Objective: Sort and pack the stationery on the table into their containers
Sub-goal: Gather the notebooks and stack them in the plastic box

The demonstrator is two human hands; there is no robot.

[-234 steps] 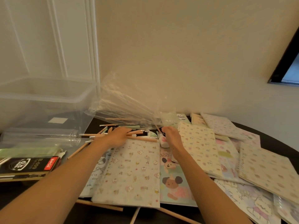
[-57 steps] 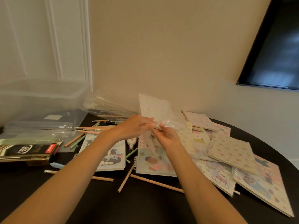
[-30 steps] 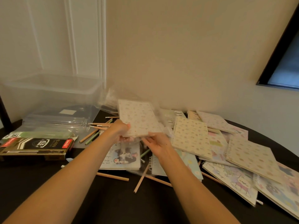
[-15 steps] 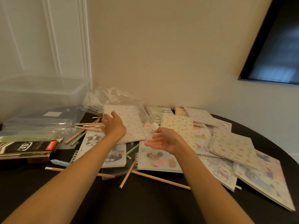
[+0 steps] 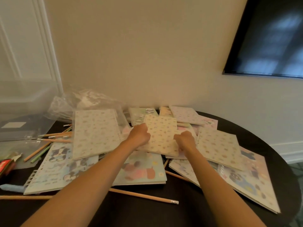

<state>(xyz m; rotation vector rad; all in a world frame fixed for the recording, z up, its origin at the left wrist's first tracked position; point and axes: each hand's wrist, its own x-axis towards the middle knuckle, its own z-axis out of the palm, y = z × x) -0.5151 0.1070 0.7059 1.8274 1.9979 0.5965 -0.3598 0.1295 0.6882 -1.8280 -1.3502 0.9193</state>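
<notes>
On table (image 5: 147, 215), one cream notebook (image 5: 162, 135), held by left grip (image 5: 139, 136), right grip (image 5: 185, 140)

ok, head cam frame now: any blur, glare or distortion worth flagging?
Head view: dim, warm light; soft blur over left hand, right hand and the cream notebook they grip, prints unreadable; smeared pale reflections on the dark wall screen; wide-angle bows the table edge; clear plastic bag hazy.
</notes>
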